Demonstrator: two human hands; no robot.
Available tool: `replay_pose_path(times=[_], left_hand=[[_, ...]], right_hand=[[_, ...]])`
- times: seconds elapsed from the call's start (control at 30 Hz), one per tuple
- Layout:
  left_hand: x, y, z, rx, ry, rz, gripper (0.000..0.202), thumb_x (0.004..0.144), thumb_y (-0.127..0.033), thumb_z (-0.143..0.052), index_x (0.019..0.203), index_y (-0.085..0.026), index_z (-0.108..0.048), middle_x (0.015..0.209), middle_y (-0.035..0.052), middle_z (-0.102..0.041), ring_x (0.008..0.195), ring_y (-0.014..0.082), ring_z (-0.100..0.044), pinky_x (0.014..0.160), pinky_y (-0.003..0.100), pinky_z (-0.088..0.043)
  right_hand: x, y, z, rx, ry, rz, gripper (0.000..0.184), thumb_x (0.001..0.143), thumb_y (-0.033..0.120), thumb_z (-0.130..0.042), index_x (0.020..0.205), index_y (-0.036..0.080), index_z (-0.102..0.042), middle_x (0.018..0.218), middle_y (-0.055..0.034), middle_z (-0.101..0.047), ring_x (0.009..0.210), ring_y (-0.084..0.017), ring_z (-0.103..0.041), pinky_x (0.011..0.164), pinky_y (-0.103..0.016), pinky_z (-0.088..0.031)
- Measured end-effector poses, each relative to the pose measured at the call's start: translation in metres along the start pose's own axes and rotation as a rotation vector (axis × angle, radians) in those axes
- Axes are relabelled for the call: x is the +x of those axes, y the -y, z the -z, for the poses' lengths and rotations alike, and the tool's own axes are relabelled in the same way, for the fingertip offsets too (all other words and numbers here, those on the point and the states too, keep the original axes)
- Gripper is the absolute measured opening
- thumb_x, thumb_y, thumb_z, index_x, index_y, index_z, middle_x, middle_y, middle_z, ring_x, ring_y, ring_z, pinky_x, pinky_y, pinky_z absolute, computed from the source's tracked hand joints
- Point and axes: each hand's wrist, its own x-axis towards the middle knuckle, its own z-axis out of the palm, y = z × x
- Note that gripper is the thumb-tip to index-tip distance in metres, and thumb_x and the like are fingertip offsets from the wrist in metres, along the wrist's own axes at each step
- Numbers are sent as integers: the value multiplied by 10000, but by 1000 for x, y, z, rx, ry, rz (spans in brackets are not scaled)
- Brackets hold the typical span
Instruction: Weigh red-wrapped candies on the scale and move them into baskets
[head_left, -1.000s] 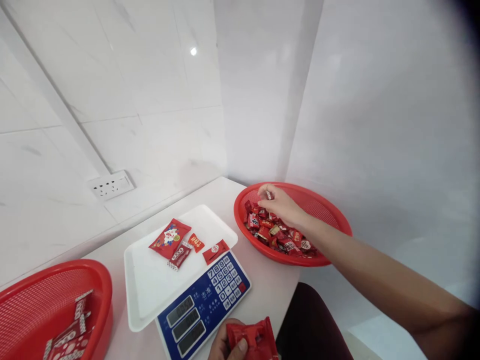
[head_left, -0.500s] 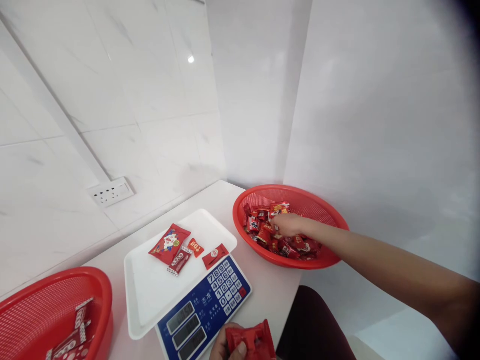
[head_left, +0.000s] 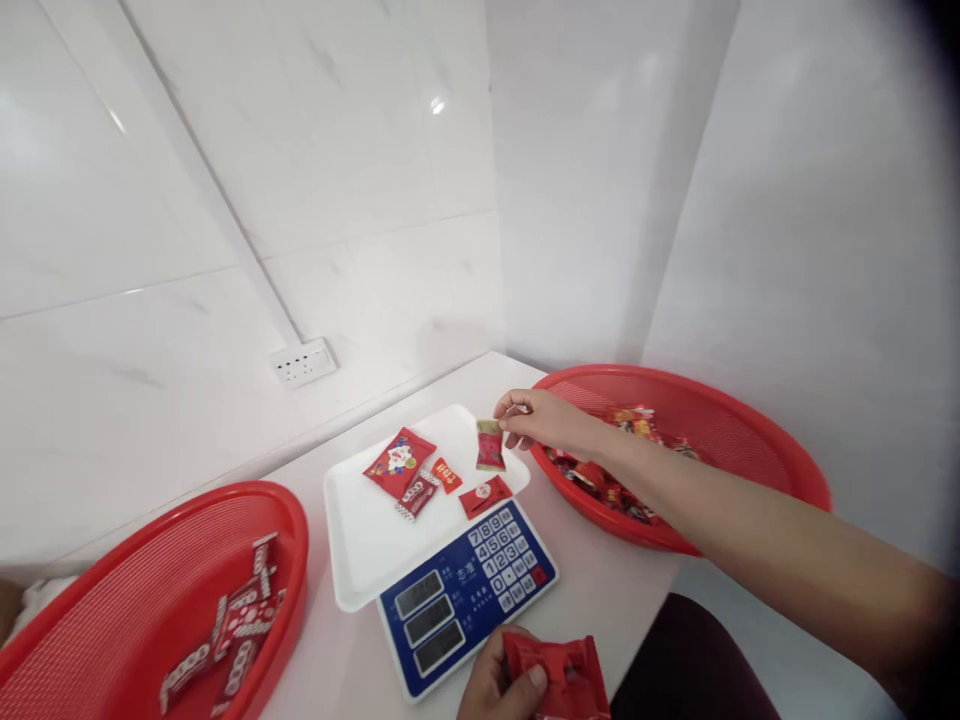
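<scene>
My right hand (head_left: 536,420) pinches a small red and gold wrapped candy (head_left: 490,446), which hangs over the right edge of the scale's white tray (head_left: 360,560). At the bottom, my left hand (head_left: 502,680) is closed on a red packet (head_left: 562,675). On the tray lie a larger red packet with a cartoon print (head_left: 400,460), a dark red checked packet (head_left: 418,494), a small orange-red candy (head_left: 448,475) and a flat red packet (head_left: 485,496). The blue keypad panel (head_left: 469,600) of the scale faces me.
To the right stands a red mesh basket (head_left: 750,430) with many wrapped sweets, partly behind my right arm. Another red basket (head_left: 281,500) at the left holds several dark red packets (head_left: 244,620). Behind the table are the wall and a socket (head_left: 304,362).
My right hand has come out of the right basket and moved left to the tray with a red and gold candy. The view has turned left. My left hand still holds its packet.
</scene>
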Motion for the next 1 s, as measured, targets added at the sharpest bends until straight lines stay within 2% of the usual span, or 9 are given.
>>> replay_pose_path(times=[0.13, 0.23, 0.33, 0.43, 0.6, 0.73, 0.83, 0.9, 1.0], left_hand=[[0, -6, 4, 4, -72, 9, 453, 568, -465, -771, 805, -145, -556, 674, 9, -596, 560, 100, -508, 571, 225, -340], [-1, -7, 4, -2, -89, 7, 454, 561, -461, -775, 797, -146, -551, 682, 15, -594, 568, 109, -511, 573, 226, -340], [-5, -8, 0, 8, -73, 5, 427, 573, -435, -776, 779, -141, -545, 682, 14, -591, 571, 107, -504, 575, 221, -327], [-10, -14, -7, 12, -69, 17, 388, 591, -391, -773, 772, -135, -544, 697, 15, -594, 594, 111, -502, 596, 224, -330], [-17, -27, -15, 9, -123, 57, 334, 621, -334, -756, 791, -135, -549, 733, 12, -601, 640, 114, -505, 631, 221, -333], [-17, -27, -15, -19, -126, 44, 334, 614, -338, -759, 785, -136, -556, 722, 7, -588, 634, 112, -498, 617, 216, -326], [-16, -23, -14, -24, -99, 42, 382, 572, -374, -782, 760, -139, -547, 675, -2, -561, 586, 100, -466, 573, 215, -300], [-16, -20, -14, -31, -76, 45, 413, 543, -397, -796, 744, -142, -541, 652, -11, -540, 554, 87, -443, 553, 217, -284], [-16, -17, -15, -27, -55, 59, 435, 527, -405, -804, 765, -140, -554, 658, -11, -546, 549, 81, -444, 564, 224, -294]], right_hand=[[-3, 14, -27, -107, 27, 84, 194, 786, 226, -527, 957, 216, -618, 968, -65, -684, 842, -220, -623, 709, -321, -452], [-14, 14, -37, -236, 169, 149, 155, 766, 243, -550, 864, 244, -670, 883, -59, -704, 822, -253, -625, 656, -318, -438], [-21, 10, -46, -423, 257, 218, 238, 810, 230, -480, 951, 250, -671, 959, -79, -699, 866, -264, -627, 652, -315, -437], [-19, 7, -56, -451, 284, 241, 305, 819, 201, -450, 1039, 245, -656, 1042, -84, -685, 939, -277, -621, 711, -343, -454], [-20, 14, -63, -311, 240, 246, 364, 824, 226, -447, 1149, 239, -610, 1285, -82, -550, 1078, -304, -560, 820, -415, -458], [-47, 11, -55, 24, 161, 196, 371, 855, 330, -434, 1187, 246, -576, 1162, -67, -627, 982, -246, -589, 842, -381, -457], [-74, -14, -58, 285, 311, 58, 377, 810, 418, -521, 1154, 280, -588, 1002, -54, -670, 809, -211, -606, 744, -338, -482], [-91, -38, -69, 406, 368, -36, 389, 796, 454, -538, 1134, 268, -589, 999, -65, -650, 775, -198, -600, 695, -312, -473], [-112, -69, -92, 564, 458, -204, 362, 775, 503, -551, 1007, 230, -605, 784, -35, -599, 626, -165, -567, 505, -256, -391]])
